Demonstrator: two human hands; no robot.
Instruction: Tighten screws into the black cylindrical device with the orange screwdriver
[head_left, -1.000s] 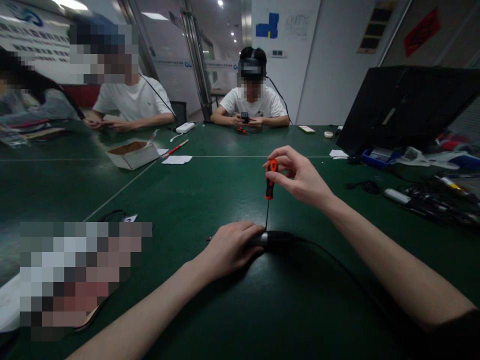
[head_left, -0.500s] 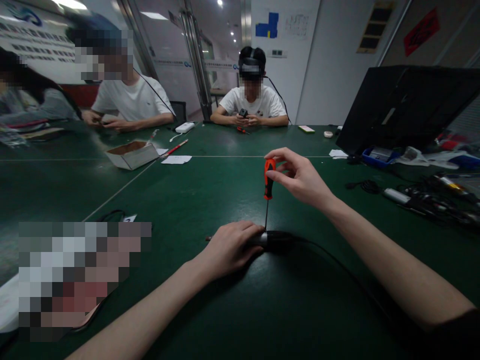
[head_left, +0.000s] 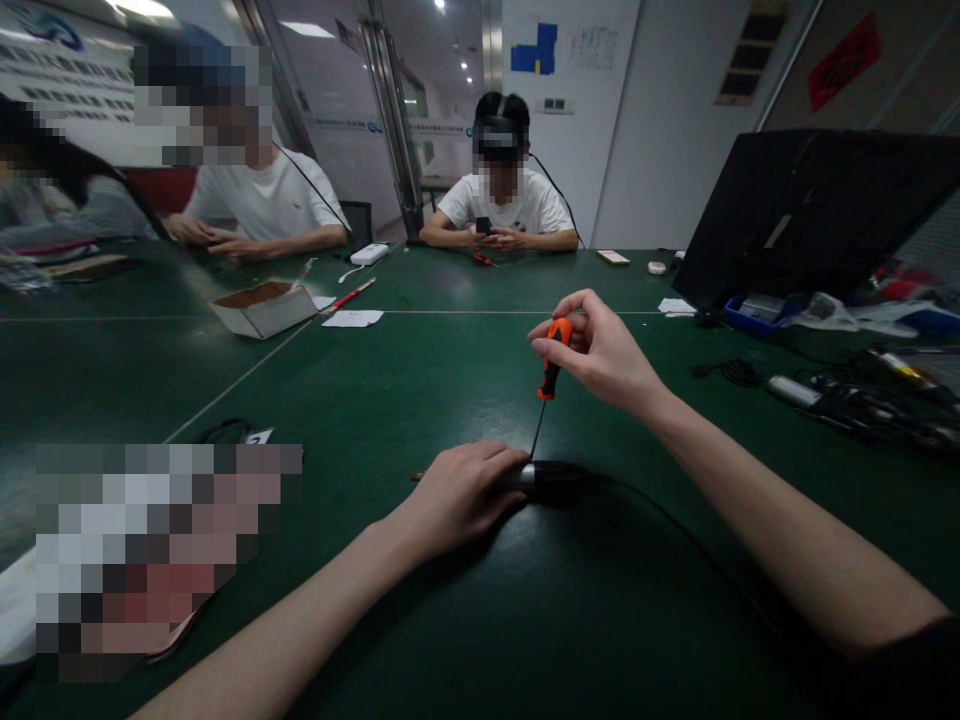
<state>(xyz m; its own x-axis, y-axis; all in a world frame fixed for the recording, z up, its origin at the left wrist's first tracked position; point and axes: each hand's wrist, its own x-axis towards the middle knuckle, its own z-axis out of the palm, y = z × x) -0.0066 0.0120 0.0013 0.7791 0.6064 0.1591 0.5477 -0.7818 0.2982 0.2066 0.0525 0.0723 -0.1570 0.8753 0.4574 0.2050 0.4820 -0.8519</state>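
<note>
A black-and-silver corded tool [head_left: 555, 478] lies on the green tabletop, its cord trailing off to the right. My left hand [head_left: 465, 488] is wrapped over its silver part and covers much of it; a small brownish end pokes out on the left of the hand. Above it, my right hand [head_left: 596, 345] pinches the orange-and-black handle of a screwdriver [head_left: 553, 358] between thumb and fingers. The screwdriver's thin shaft leans, tip down, meeting the tool right by my left fingertips. What the tip rests in is too small to make out.
Cables and similar silver-and-black tools [head_left: 795, 392] lie at the right, near a large black panel [head_left: 810, 215] and a blue tray [head_left: 757, 312]. An open box [head_left: 262, 312] and a paper slip [head_left: 352, 319] are left of centre. Other people sit across the green table [head_left: 420, 370].
The screwdriver's handle has tipped to the right, from near upright to leaning, and my right hand's fingers have shifted on it. My left hand and the corded tool have stayed put.
</note>
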